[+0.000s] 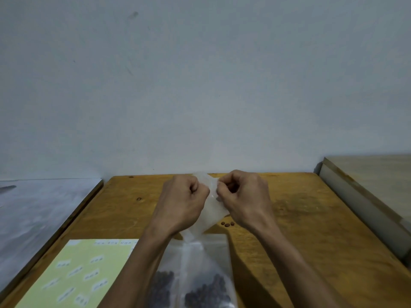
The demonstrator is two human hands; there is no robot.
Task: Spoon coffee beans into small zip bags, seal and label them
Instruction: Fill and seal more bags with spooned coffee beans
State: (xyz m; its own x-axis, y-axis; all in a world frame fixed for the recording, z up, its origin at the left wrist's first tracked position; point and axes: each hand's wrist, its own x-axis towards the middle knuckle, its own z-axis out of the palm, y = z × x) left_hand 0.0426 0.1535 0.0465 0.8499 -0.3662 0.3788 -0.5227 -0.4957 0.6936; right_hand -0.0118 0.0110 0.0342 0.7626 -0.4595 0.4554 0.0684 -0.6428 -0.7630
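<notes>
A small translucent zip bag [211,206] hangs above the far part of the wooden table [311,230], and both hands hold it. My left hand [184,201] pinches its upper left edge. My right hand [242,196] pinches the upper right edge, fingers curled. The bag looks empty, though the hands hide part of it. Under my forearms lie clear bags [200,276] with dark coffee beans [209,292] in them. Three loose beans [227,224] rest on the wood. A pale yellow sheet of white labels [84,274] lies at the near left.
A grey-white wall [200,85] rises right behind the table's far edge. A grey surface [33,214] adjoins the table on the left, with a dark object [7,188] at its far edge. A light wooden unit [367,190] stands along the right side.
</notes>
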